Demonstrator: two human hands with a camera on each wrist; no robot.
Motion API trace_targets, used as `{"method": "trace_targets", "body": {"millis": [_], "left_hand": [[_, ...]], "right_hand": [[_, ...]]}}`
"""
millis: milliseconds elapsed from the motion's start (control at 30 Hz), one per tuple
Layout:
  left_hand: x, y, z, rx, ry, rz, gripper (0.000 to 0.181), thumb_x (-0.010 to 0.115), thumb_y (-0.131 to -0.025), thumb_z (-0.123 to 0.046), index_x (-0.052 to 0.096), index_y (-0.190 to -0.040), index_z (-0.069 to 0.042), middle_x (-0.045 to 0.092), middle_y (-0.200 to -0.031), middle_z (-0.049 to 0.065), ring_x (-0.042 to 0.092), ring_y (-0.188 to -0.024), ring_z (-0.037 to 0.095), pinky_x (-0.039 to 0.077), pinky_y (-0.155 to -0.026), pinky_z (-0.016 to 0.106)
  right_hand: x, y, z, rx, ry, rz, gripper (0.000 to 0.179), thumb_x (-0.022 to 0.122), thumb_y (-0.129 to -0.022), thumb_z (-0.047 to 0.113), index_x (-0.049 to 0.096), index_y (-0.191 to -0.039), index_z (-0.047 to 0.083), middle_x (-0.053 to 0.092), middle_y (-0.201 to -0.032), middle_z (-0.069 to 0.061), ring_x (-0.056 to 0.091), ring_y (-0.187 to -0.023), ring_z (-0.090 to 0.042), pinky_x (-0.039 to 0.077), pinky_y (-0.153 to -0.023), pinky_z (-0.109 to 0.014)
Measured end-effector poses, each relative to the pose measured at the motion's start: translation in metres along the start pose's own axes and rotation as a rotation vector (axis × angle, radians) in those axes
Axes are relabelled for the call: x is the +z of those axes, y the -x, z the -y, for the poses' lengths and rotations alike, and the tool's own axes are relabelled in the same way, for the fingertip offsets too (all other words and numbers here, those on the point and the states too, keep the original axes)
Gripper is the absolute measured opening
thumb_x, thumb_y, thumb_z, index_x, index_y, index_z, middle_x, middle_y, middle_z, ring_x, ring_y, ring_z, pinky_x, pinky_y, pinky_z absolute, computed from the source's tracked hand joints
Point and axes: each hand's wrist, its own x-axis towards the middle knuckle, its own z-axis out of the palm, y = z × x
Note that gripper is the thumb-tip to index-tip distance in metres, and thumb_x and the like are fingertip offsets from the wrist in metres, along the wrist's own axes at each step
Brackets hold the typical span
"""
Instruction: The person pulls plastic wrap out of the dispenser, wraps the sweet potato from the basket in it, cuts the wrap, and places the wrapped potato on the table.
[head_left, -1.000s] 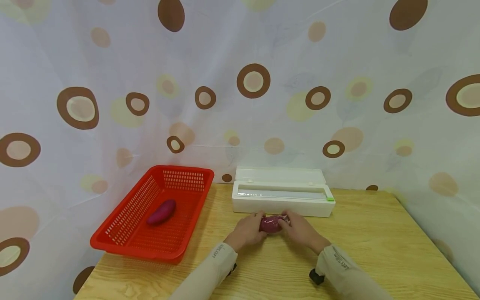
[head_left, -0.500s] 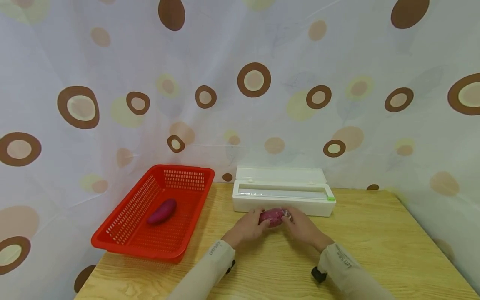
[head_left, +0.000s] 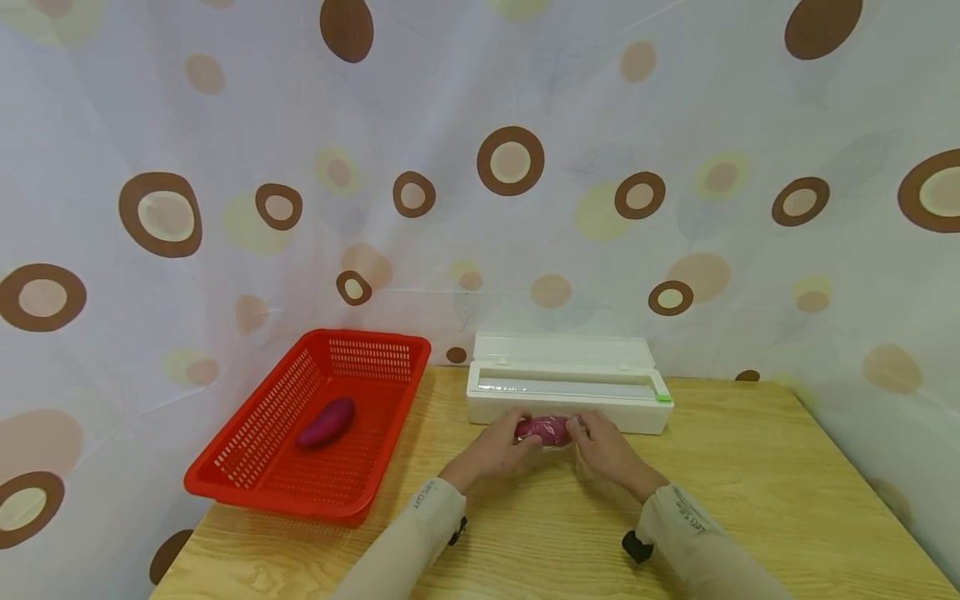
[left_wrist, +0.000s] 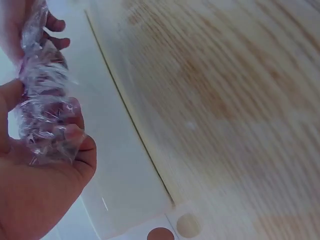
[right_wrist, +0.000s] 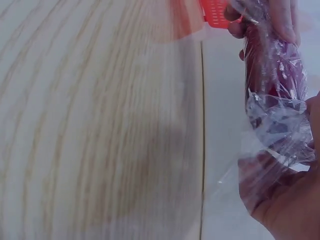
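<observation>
Biggest first: the spotted curtain [head_left: 450,242] fills the back and sides around you. Your wood-grain table [head_left: 757,500] sits in front of it. Red basket [head_left: 277,500], slotted walls, on the table to your left. White box [head_left: 562,412] near the table's back edge, lid [head_left: 566,350] tipped back, pale roll [head_left: 562,387] showing in the slot. Your light sleeves [head_left: 416,533] reach in from the near side.

Your left hand [head_left: 495,446] has its fingers curled round the left end of the wrapped sweet potato [head_left: 551,429]; your right hand [head_left: 609,450] pinches the film-covered right end. So the wrapped one is between both hands, just in front of the box; can't tell if it touches the table. Clear film [right_wrist: 280,125] is crinkled over it, bunched by your right thumb. Another purple sweet potato [head_left: 326,422], bare-looking, lies in the basket. Smallest: black band [head_left: 637,547] at your right wrist, green tab [head_left: 663,398] on the box's right end.
</observation>
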Motion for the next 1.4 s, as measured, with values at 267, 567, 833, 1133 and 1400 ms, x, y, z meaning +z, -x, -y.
{"method": "trace_targets", "body": {"millis": [267,567,833,1133,1400], "left_hand": [[-0.002,0.000,-0.003,-0.070,0.051,-0.056,0.043,0.036,-0.099,-0.051,0.046,-0.124,-0.017,0.061,-0.107,0.007,0.057,-0.096,0.017,0.046,-0.084,0.038],[-0.001,-0.002,0.003,0.108,-0.013,0.029,0.044,0.047,-0.100,-0.032,0.038,-0.138,-0.015,0.053,-0.126,0.008,0.053,-0.113,0.017,0.044,-0.093,0.034],[-0.001,-0.001,0.001,0.041,-0.032,-0.001,0.042,0.037,-0.101,-0.042,0.043,-0.135,-0.018,0.061,-0.116,0.006,0.057,-0.106,0.017,0.045,-0.090,0.038],[0.000,-0.002,0.000,0.073,-0.093,0.007,0.050,0.051,-0.094,-0.044,0.043,-0.136,-0.018,0.061,-0.118,0.006,0.058,-0.106,0.017,0.046,-0.089,0.034],[0.004,-0.003,-0.001,0.071,-0.154,-0.005,0.051,0.051,-0.093,-0.047,0.042,-0.138,-0.024,0.063,-0.114,0.005,0.060,-0.097,0.014,0.048,-0.081,0.030]], "right_hand": [[-0.004,0.002,0.007,-0.054,-0.114,0.061,0.042,0.035,-0.104,0.029,0.048,-0.129,-0.002,0.056,-0.122,-0.023,0.052,-0.114,-0.038,0.041,-0.093,-0.052],[-0.005,0.001,0.006,0.035,-0.100,0.042,0.031,0.033,-0.105,0.025,0.055,-0.107,0.003,0.054,-0.083,-0.003,0.051,-0.077,-0.018,0.043,-0.069,-0.036],[-0.006,0.002,0.010,-0.002,-0.069,-0.015,0.036,0.031,-0.105,0.030,0.056,-0.106,0.003,0.055,-0.084,-0.004,0.050,-0.076,-0.017,0.043,-0.068,-0.035],[-0.008,0.002,0.014,0.049,-0.056,-0.001,0.042,0.026,-0.105,0.034,0.054,-0.105,0.002,0.054,-0.079,-0.005,0.049,-0.069,-0.017,0.041,-0.063,-0.033],[-0.009,0.003,0.013,0.074,-0.033,-0.040,0.050,0.023,-0.105,0.036,0.054,-0.119,0.000,0.063,-0.109,-0.018,0.059,-0.100,-0.031,0.046,-0.082,-0.046]]}}
